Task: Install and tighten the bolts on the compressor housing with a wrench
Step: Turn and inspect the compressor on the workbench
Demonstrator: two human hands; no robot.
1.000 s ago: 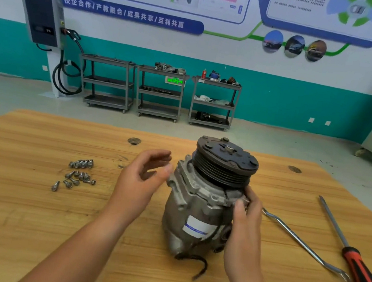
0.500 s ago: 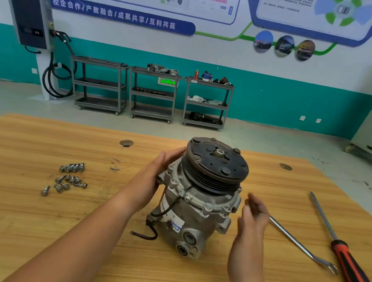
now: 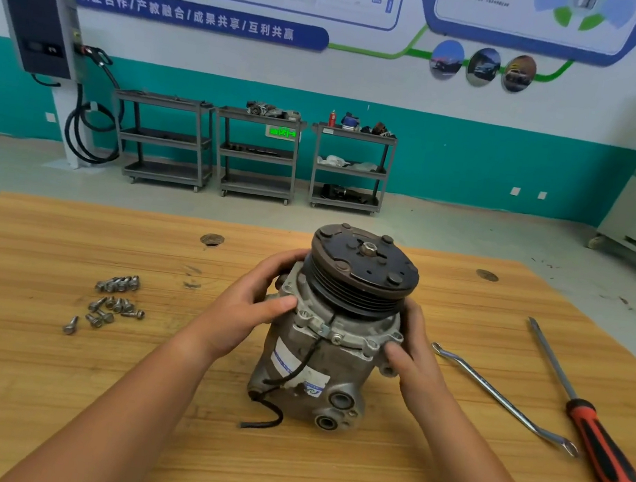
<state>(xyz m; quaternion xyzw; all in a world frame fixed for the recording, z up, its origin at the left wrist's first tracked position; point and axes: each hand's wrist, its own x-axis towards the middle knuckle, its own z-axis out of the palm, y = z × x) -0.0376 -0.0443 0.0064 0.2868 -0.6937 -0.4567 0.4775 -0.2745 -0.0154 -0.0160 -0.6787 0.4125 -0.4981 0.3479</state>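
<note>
Fingers of the left hand [image 3: 249, 312] curl over the upper left side of the compressor housing [image 3: 311, 355], just under the black pulley [image 3: 359, 281]. The thumb presses flat on the flange, and the fingertips are hidden behind the casting. The right hand [image 3: 418, 359] clasps the opposite side: its thumb lies on the flange's front edge, while its fingers wrap round the back, out of sight. Both forearms are cut off by the bottom edge.

The housing stands near the middle of the wooden table [image 3: 53, 389], pulley end up and leaning away from the camera. Two round ports face forward low on its body. A black wire [image 3: 269, 413] runs down the front and curls onto the tabletop. Whether the flange holes carry any fasteners is too small to tell.

The bolts [image 3: 113, 302] lie loose in a cluster well to the left of the left hand; they overlap, so their number is hard to make out. The wrench [image 3: 501, 396] lies flat on the table to the right, its far end near the right hand but apart from it. Beyond it lies a screwdriver [image 3: 600, 431] with a red and black handle. Grey shelf carts [image 3: 259, 155] stand against the far teal wall, their contents too small to name.
</note>
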